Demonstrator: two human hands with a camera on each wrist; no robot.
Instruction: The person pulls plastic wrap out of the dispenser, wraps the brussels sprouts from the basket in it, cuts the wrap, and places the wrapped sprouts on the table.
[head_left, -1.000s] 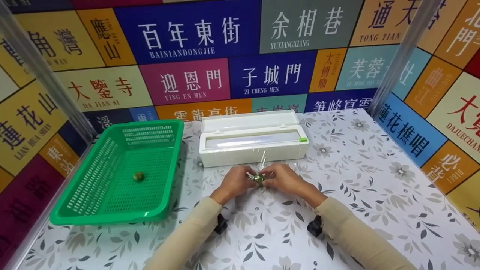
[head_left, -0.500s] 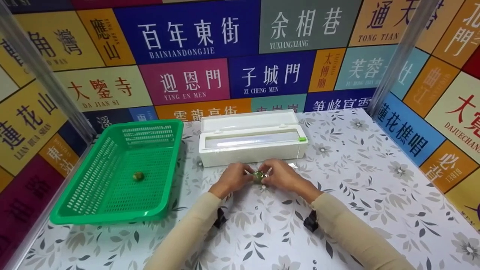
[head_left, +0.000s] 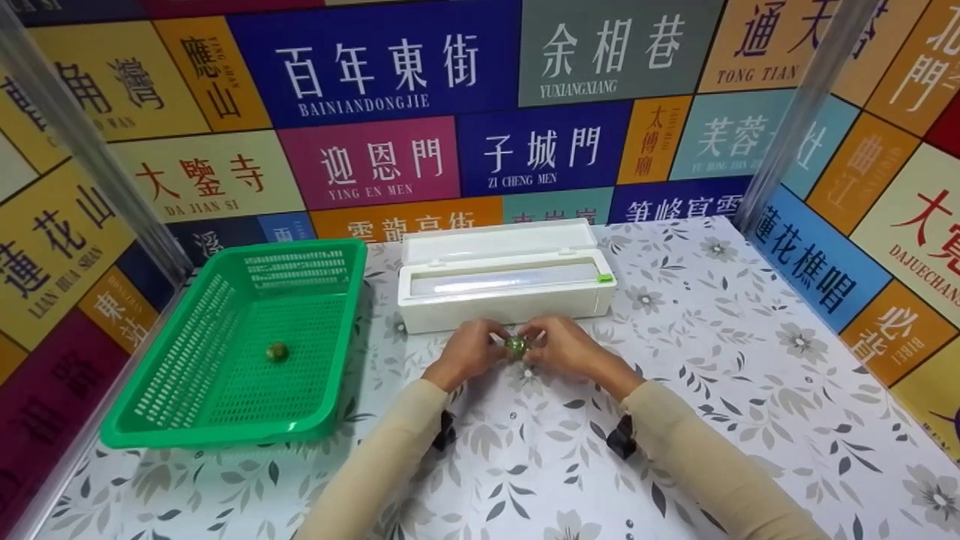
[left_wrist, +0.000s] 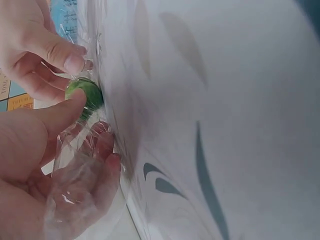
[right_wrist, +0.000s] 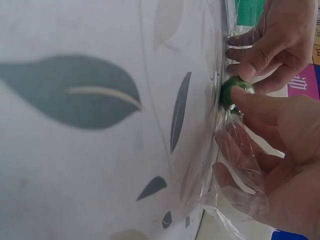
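Note:
Both hands work on a small round green fruit or vegetable (head_left: 517,346) low over the patterned tablecloth, in front of a white box. Clear cling film (right_wrist: 240,160) wraps round it and trails loosely across the fingers. On one side my left hand (head_left: 471,352) holds it, thumb against the green skin in the left wrist view. From the other side my right hand (head_left: 568,349) pinches it, its thumb also on the surface. Fingers and film hide part of the fruit. The white cling film box (head_left: 506,311) has its lid raised and a roll inside.
At the left is a green plastic basket (head_left: 341,375) with one small brownish-green ball (head_left: 277,352) in it. A green slider (head_left: 604,278) sits at the right end of the box's edge. Printed panels (head_left: 375,161) stand behind the table.
Both hands have shifted slightly towards the box with the small green fruit. A film end that stuck up between the hands no longer shows there.

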